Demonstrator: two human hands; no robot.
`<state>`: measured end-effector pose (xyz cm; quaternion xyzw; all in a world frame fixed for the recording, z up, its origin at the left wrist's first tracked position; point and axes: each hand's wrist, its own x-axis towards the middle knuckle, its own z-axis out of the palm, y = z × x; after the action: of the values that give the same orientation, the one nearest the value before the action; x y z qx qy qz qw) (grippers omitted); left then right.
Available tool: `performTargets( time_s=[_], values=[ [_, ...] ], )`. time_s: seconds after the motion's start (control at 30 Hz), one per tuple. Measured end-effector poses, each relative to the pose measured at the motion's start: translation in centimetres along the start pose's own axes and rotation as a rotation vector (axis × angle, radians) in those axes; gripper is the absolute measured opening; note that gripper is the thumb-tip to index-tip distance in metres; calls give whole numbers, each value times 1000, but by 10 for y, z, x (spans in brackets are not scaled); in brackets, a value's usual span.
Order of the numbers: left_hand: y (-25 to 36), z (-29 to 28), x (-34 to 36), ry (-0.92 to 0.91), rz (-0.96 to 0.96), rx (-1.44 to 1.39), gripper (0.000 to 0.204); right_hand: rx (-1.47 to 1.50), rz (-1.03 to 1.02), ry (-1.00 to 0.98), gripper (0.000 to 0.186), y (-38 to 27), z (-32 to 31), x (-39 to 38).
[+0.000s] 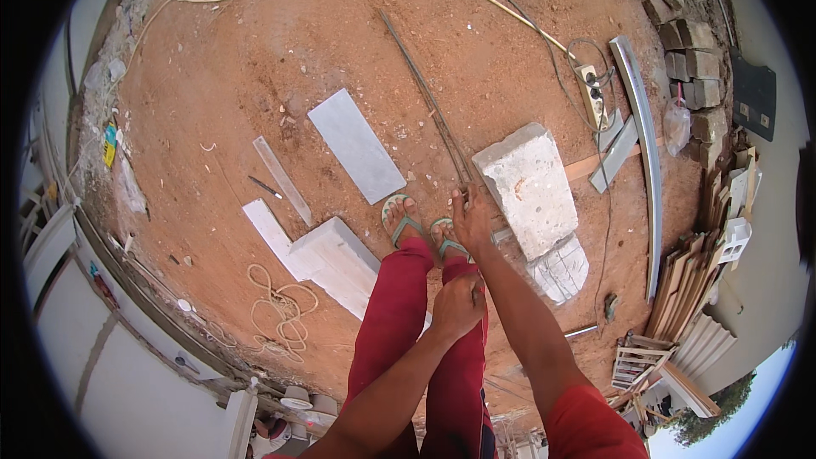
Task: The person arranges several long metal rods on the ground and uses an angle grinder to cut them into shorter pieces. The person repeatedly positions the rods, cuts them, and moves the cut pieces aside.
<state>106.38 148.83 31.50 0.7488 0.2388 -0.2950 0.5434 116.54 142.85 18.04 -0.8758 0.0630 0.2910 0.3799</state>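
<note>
My right hand (467,217) reaches forward with bent fingers slightly apart, over the near end of two long thin metal rods (421,76); I cannot tell whether it touches them. My left hand (459,310) is closed near my right thigh; whatever it may hold is hidden. Just right of my right hand lies a rough white block (524,189), with a cracked pale block (557,270) below it. Left of my sandalled feet are a grey rectangular board (357,144), a flat metal strip (280,178) and white blocks (331,259).
A power strip (592,98) with cables and a long metal channel (639,161) lie right. Several stone blocks (701,64) and stacked wooden boards (680,280) line the right wall. A coiled rope (280,314) lies lower left, near a white wall (102,348).
</note>
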Motion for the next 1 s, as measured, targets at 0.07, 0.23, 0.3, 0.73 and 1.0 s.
performTargets(
  time_s=[0.07,0.23,0.3,0.73,1.0],
  values=[
    [-7,-9,-23,104,30,43,18,101,220,97,27,28,-36,-80],
    [-11,-58,-88,8,57,205,15,-158,635,149,20,127,-115,-373],
    [6,-80,-104,-4,108,274,15,-184,1050,-44,21,81,-163,-466],
    [54,-305,-160,-58,-175,1003,11,704,1024,-93,45,-70,52,-778],
    [171,-169,-218,-215,-230,890,14,976,1054,365,45,-16,53,-757]
  ],
)
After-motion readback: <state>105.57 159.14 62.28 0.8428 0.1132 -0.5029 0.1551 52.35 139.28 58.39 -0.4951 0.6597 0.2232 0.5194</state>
